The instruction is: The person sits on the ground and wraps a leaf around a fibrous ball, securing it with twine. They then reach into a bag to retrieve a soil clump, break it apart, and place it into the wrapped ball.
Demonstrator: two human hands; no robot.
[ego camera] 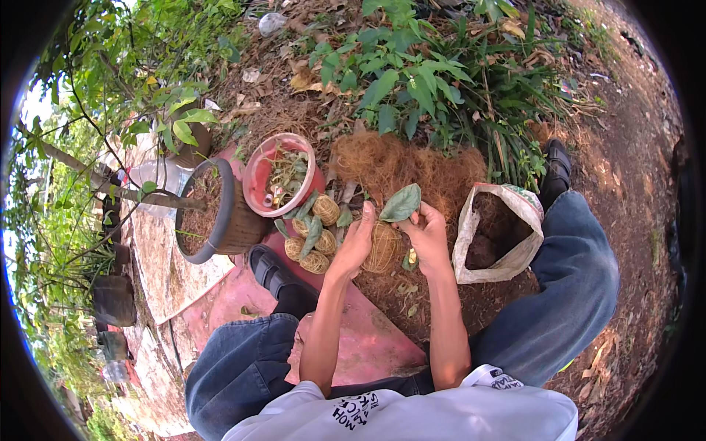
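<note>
My left hand (356,248) holds the side of a round ball (381,251) of brown fibre wound with pale yellow string, its thumb pointing up. One broad green leaf (401,204) stands up from the top of this ball. At the leaf's base, the thumb and fingers of my right hand (429,234) are closed; whether they also pinch string is hidden. Several smaller string-wound balls (314,262) with leaves lie together left of my hands. Beyond the ball spreads a heap of loose brown coconut fibre (408,162).
A white woven sack (499,270) with dark contents stands open at the right. On the left are a pink pot (251,187) holding cut plants and a dark-rimmed pot (220,242) with a small tree. Leafy plants (419,82) grow beyond the fibre. Pink sheeting (364,342) lies beneath me.
</note>
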